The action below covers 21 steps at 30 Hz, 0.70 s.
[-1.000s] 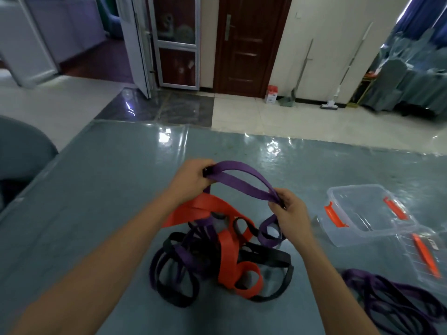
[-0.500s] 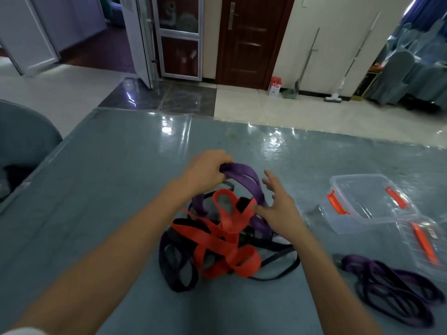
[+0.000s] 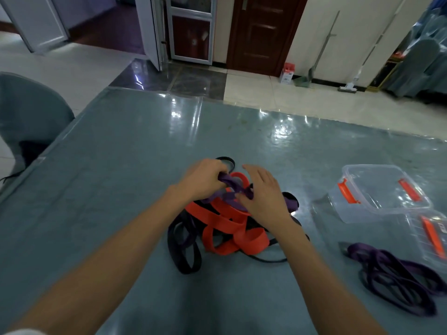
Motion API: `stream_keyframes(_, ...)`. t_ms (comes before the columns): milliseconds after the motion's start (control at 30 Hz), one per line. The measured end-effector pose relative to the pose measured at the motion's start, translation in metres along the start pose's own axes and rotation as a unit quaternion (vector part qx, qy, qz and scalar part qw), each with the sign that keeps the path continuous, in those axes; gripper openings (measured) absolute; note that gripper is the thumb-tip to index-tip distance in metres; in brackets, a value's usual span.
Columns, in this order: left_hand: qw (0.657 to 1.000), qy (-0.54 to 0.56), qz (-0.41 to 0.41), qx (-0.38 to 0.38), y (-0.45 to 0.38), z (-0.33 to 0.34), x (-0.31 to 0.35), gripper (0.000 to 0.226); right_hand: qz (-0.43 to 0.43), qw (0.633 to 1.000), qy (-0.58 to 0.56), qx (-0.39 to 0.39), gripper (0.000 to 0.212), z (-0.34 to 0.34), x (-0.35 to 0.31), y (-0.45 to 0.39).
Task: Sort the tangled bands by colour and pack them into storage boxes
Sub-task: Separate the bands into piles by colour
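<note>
1. Purple, orange and black bands form one tangled pile [image 3: 225,226] at the middle of the grey-blue table [image 3: 108,165], directly in front of the person.
2. The left hand [image 3: 203,180] sits at the top of the pile; its fingers are curled and clamped round a purple band [image 3: 228,183], which runs to the right under the other hand.
3. The right hand [image 3: 263,197] lies over the upper right of the pile, palm down. Its fingers are straight and slightly apart; the thumb tip touches the purple band. Whether the thumb pinches the band cannot be told.
4. Orange bands [image 3: 232,235] loop through the centre and near side of the pile; black bands [image 3: 186,252] trail out at its left and near edges.
5. A clear storage box [image 3: 379,192] with orange latches stands open on the table to the right, well apart from the pile.
6. A clear lid [image 3: 433,238] with an orange latch lies just beside the box, at its near right.
7. A separate bundle of purple bands [image 3: 396,272] lies on the table in front of the box and lid.
</note>
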<state>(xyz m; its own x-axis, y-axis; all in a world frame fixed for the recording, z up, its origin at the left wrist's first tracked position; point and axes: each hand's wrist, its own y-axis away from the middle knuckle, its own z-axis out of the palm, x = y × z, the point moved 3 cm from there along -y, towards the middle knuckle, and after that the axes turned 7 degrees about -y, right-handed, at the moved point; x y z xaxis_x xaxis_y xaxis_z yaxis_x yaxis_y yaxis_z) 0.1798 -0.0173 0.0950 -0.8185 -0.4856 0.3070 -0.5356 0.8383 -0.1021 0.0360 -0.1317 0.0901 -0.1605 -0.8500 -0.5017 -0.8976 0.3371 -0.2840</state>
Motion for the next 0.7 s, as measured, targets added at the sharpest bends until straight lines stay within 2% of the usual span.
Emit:
stream_keyframes(100, 0.999, 0.037, -0.010, -0.001, 0.005, 0.004, 0.007, 0.008, 0.029, 0.996, -0.043, -0.070, 0.062, 0.011, -0.002, 0.001)
stream_keyframes(267, 0.992, 0.126, -0.003, 0.020, 0.013, 0.014, 0.012, 0.012, 0.040, 0.993, -0.102, -0.046, 0.023, 0.014, 0.003, 0.009)
stream_keyframes(333, 0.985, 0.173, 0.008, 0.013, 0.016, 0.019, 0.011, 0.007, 0.048, 0.990, -0.127, -0.042, 0.021, 0.011, 0.003, 0.010)
stream_keyframes(400, 0.980, 0.196, 0.015, 0.006, 0.019, 0.024, 0.010, 0.023, 0.063, 0.986, -0.150, -0.032, 0.018, 0.004, 0.004, 0.009)
stream_keyframes(567, 0.977, 0.211, -0.028, -0.008, 0.026, 0.052, -0.009, 0.016, 0.091, 0.974, -0.205, 0.021, 0.025, -0.027, 0.009, -0.003)
stream_keyframes(700, 0.971, 0.227, -0.058, -0.039, 0.025, 0.075, -0.025, 0.031, 0.112, 0.959, -0.255, 0.057, 0.026, -0.053, 0.010, -0.013)
